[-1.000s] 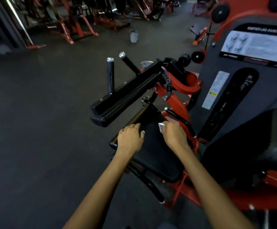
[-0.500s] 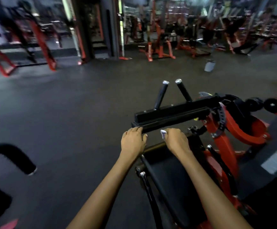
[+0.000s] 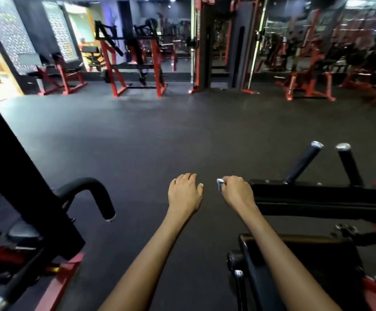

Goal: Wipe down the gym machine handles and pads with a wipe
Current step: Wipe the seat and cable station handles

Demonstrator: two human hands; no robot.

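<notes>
Both hands left the pad (image 3: pixel 317 198); right hand (image 3: pixel 236 193) pinches wipe (image 3: pixel 220 183), left hand (image 3: pixel 185 191) relaxed above floor (image 3: pixel 160 135).

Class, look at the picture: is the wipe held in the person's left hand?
No, the wipe sticks out of the right hand; the left hand holds nothing.

Both forearms stretched forward side by side, left hand (image 3: pixel 185 192) palm down with loosely curled fingers just left of the right hand (image 3: pixel 236 192), right fist closed around a white wipe (image 3: pixel 220 183)
</notes>
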